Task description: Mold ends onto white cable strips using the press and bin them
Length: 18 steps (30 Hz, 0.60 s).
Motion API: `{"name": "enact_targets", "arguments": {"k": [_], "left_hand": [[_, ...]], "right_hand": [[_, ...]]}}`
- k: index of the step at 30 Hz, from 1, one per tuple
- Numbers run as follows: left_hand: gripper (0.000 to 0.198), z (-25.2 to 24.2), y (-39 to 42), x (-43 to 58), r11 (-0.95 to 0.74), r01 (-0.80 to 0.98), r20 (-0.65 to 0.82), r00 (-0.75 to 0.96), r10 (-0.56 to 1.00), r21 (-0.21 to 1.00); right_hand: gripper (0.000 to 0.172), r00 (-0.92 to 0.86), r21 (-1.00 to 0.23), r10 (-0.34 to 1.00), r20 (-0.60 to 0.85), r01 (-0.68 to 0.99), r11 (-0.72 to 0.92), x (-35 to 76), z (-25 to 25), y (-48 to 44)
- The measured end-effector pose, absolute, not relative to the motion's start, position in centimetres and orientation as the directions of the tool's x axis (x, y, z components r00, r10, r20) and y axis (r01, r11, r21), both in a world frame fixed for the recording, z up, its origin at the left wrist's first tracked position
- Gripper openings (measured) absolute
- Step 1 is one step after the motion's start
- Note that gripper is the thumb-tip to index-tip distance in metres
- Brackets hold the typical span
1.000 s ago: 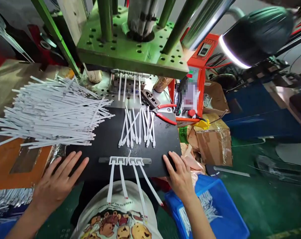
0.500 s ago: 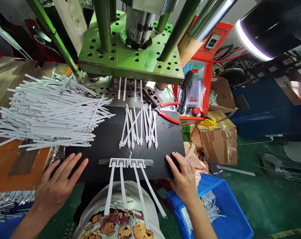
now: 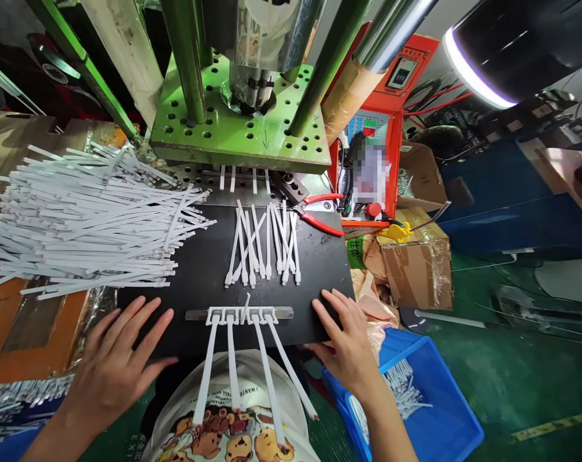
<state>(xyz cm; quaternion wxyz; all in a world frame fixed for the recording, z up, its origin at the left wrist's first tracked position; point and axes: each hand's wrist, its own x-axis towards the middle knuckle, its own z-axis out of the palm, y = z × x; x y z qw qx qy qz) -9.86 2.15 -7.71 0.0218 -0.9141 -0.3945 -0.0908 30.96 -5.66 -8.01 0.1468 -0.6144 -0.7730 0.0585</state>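
My left hand [image 3: 122, 353] lies with fingers spread on the front left edge of the black work board [image 3: 194, 269], holding nothing. At the board's front right edge rests my right hand [image 3: 343, 333], its fingers apart and empty. Between them sits a clear bar with a white moulded piece [image 3: 242, 315], from which several flat white cable strips [image 3: 231, 366] hang over the edge towards my lap. Farther back on the board lies a small group of white strips with moulded ends [image 3: 266, 247]. Beside it are red-handled pliers [image 3: 323, 221].
A green press plate [image 3: 242, 144] stands low at the back, with several white strips sticking out beneath it. A large heap of white strips [image 3: 88, 224] covers the left side. A red control box [image 3: 391, 122] and a blue bin [image 3: 445, 404] are at the right.
The green press plate sits lower over the strips under it. Both hands stay at the board's edge, the left thumb now showing more. The view has shifted slightly.
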Motion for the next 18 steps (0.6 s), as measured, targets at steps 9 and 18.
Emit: {"name": "enact_targets", "arguments": {"k": [9,18], "left_hand": [[0.027,-6.6,6.0,-3.5,-0.749,0.566,0.155,0.753,0.640,0.345],[0.023,-5.8,6.5,-2.4,-0.765,0.555,0.113,0.780,0.615,0.327]], "right_hand": [[0.025,-0.495,-0.633,0.844,0.205,0.591,0.500,27.0,-5.4,1.5],[0.024,-0.197,-0.573,0.913,0.356,0.726,0.380,23.3,-4.5,13.6]]}}
